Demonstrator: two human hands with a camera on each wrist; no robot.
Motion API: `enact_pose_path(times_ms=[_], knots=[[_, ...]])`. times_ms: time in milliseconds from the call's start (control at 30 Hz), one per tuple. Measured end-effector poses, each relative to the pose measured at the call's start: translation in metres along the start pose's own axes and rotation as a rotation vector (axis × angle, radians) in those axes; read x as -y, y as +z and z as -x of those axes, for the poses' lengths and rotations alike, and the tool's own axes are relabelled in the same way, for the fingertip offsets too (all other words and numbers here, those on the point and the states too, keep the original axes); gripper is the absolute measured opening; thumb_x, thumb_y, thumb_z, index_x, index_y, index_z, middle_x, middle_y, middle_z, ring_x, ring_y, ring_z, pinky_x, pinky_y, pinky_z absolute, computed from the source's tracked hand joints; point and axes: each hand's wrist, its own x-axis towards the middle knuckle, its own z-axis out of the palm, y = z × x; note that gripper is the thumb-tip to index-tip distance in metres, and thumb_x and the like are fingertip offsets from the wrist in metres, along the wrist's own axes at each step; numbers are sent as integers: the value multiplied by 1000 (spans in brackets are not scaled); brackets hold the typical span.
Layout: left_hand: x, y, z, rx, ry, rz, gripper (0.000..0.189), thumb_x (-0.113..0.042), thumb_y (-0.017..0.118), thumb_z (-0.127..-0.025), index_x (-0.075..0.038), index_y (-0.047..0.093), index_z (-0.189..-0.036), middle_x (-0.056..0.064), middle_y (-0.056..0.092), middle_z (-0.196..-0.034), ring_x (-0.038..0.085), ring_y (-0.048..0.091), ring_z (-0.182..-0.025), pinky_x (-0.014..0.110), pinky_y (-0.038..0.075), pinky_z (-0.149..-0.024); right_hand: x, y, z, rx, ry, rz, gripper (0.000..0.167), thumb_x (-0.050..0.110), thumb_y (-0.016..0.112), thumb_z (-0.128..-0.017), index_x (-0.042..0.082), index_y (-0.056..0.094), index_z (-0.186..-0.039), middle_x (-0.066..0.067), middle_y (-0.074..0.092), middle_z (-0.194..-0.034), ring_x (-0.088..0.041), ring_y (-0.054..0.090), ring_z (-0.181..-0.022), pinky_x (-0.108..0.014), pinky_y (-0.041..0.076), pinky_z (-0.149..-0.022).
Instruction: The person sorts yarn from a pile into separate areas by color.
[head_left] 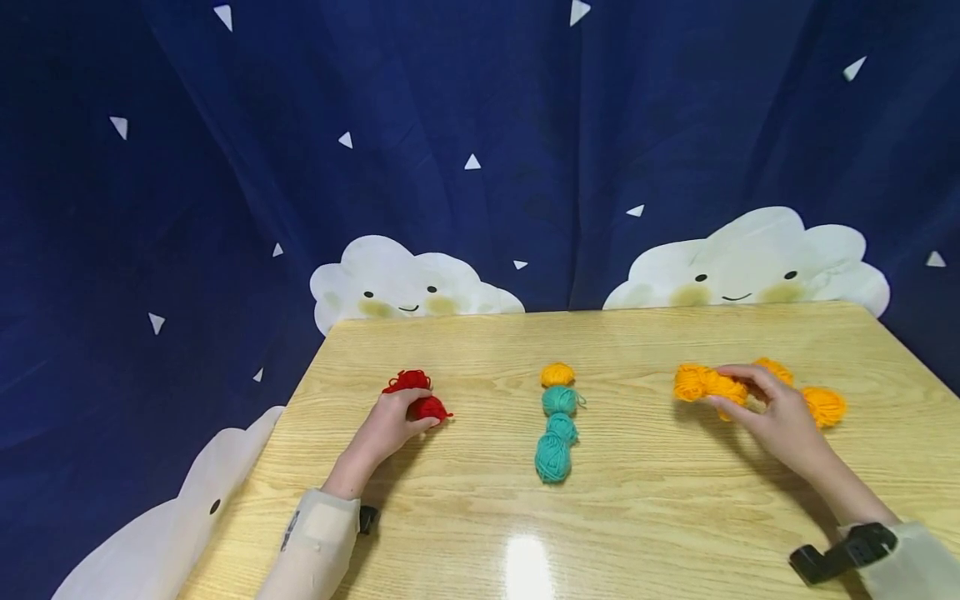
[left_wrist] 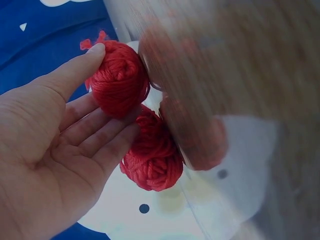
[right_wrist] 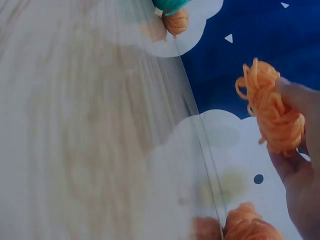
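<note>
On the left side of the table, my left hand [head_left: 388, 422] holds a small red yarn ball [left_wrist: 120, 77] between its thumb and fingers. A second red yarn ball [left_wrist: 152, 167] lies against the far side of the first, close to the fingertips. At the right, my right hand [head_left: 783, 421] pinches an orange yarn bundle [head_left: 707, 383] at its right end, raised above the tabletop. Loose loops stick out of this bundle [right_wrist: 275, 112] in the right wrist view. Two more orange yarn balls, one behind [head_left: 775, 369] and one beside [head_left: 823, 407] the right hand, sit partly covered by it.
Between the hands runs a column of yarn on the wooden table [head_left: 465, 517]: a yellow-orange ball [head_left: 557, 374] at the far end, then teal balls [head_left: 552, 458] towards me. A dark blue curtain [head_left: 450, 100] with white clouds hangs along the table's back and left edges.
</note>
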Motion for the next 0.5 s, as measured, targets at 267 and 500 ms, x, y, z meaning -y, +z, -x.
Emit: enact_pose_path(times_ms=[267, 500], knots=[[2, 1, 1, 4, -13, 3, 46, -22, 81, -80, -2, 68, -120, 15, 68, -122, 31, 64, -113, 44, 52, -99, -4, -7, 0, -52, 89, 131, 40, 16, 77, -85, -1, 63, -118, -21, 63, -109, 26, 37, -85, 1, 37, -66], [2, 0, 1, 2, -13, 8, 46, -20, 81, -80, -2, 68, -120, 15, 68, -122, 31, 64, -113, 44, 52, -98, -8, -12, 1, -45, 158, 195, 44, 23, 74, -88, -4, 60, -120, -29, 58, -117, -1, 48, -90, -7, 34, -65]])
